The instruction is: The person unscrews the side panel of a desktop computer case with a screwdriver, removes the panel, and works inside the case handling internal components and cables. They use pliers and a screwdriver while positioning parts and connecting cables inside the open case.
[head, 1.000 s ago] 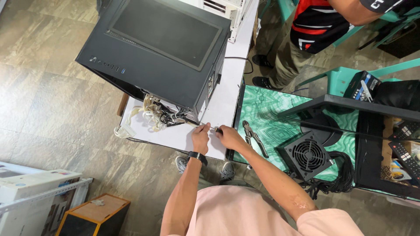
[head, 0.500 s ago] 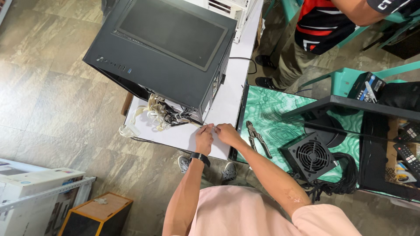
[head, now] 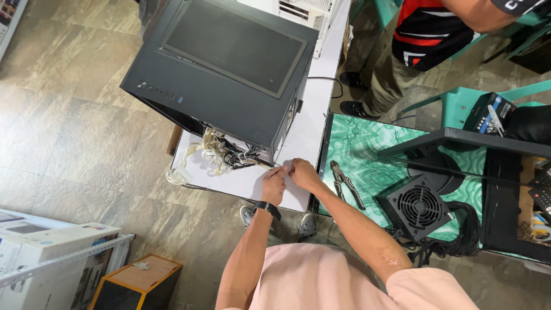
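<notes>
Hands meet at the near edge of the white rectangular tabletop (head: 252,181), right in front of the big black metal computer case (head: 221,69) lying on its side. The left hand (head: 274,185), a black wristband behind it, has its fingers curled in tight, and the right hand (head: 303,174) sits pressed against it, fingertips pinched together on something small between them; what that small thing is, the view is too coarse to tell. A thin lead seems to run from the pinch back toward the tangle of cream and black cables (head: 221,152) spilling out of the case's open end, just beside the left hand. Off to the right, on the green marbled mat (head: 359,143), lies a pair of dark metal pliers (head: 346,182), near the right forearm but not touching it. Further right sits a black box-shaped power supply with a round fan grille (head: 418,206), its black cords bunched beside it. Another person in a red and black striped shirt (head: 427,31) stands across the table.
</notes>
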Tool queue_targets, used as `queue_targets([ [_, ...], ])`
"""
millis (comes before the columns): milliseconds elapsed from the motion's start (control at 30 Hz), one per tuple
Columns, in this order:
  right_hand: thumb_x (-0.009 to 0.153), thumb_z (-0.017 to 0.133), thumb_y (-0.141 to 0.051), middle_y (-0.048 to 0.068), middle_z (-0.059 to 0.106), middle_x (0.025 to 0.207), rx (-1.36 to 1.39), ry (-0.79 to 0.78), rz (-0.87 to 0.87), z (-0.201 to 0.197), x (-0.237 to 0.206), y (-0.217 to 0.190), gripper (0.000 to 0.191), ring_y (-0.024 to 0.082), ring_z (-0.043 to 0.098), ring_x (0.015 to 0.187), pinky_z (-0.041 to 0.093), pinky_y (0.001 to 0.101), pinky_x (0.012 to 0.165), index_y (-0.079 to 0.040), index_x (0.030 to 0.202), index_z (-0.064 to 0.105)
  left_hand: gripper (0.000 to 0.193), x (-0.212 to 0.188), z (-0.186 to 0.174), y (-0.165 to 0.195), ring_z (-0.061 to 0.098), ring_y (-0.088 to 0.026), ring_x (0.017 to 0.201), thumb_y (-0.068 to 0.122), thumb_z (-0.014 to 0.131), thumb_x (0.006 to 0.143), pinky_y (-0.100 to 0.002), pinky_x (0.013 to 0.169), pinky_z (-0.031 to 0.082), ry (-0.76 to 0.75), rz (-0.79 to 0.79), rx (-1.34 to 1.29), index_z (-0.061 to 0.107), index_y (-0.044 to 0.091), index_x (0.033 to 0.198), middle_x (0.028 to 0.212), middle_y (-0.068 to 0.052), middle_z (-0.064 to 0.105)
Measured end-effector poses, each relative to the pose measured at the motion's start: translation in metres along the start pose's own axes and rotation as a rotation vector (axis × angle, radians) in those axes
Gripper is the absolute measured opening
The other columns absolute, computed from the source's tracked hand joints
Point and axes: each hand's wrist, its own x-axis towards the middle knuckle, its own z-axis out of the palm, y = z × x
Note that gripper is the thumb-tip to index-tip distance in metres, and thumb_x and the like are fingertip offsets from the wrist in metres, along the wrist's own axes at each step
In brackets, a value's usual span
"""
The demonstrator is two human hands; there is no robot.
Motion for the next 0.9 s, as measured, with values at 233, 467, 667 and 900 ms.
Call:
queue_targets([
  [233,0.095,0.061,-0.024,0.021,0.073,0.099,-0.139,-0.139,-0.011,0.002,0.014,-0.004,0.025,0.045,0.068,0.091,0.054,0.0514,0.080,-0.006,0.102,0.076,0.024,0.004,0.000,0.000,0.039,-0.005,0.052,0.013,0.073,0.092,-0.024,0.046,0.029,-0.009,0.020,-0.018,0.068,0.002,0.113,0.068,0.006,0.050],
  [467,0.079,0.073,-0.017,0.021,0.075,0.087,-0.034,-0.113,0.168,-0.010,0.016,-0.017,0.019,0.040,0.073,0.083,0.058,0.0453,0.079,-0.004,0.091,0.077,0.016,0.004,0.000,0.005,0.036,-0.005,0.055,0.015,0.073,0.094,-0.024,0.046,0.027,-0.039,-0.041,-0.244,0.065,0.009,0.107,0.069,0.007,0.041],
  [667,0.079,0.073,-0.013,0.024,0.072,0.084,0.009,-0.096,0.184,-0.006,0.013,-0.026,0.020,0.040,0.073,0.082,0.058,0.0458,0.075,0.001,0.094,0.070,0.012,0.006,0.001,0.008,0.035,-0.008,0.055,0.019,0.072,0.094,-0.026,0.048,0.028,0.030,-0.070,-0.342,0.065,0.011,0.101,0.068,0.006,0.039],
  [900,0.091,0.061,-0.014,0.021,0.073,0.096,-0.203,-0.073,-0.239,0.007,0.015,-0.009,0.021,0.042,0.067,0.095,0.055,0.0493,0.087,0.001,0.084,0.073,0.016,0.009,0.004,0.004,0.036,-0.010,0.057,0.019,0.074,0.095,-0.028,0.051,0.029,0.074,-0.119,-0.431,0.060,0.014,0.090,0.065,0.004,0.037],
])
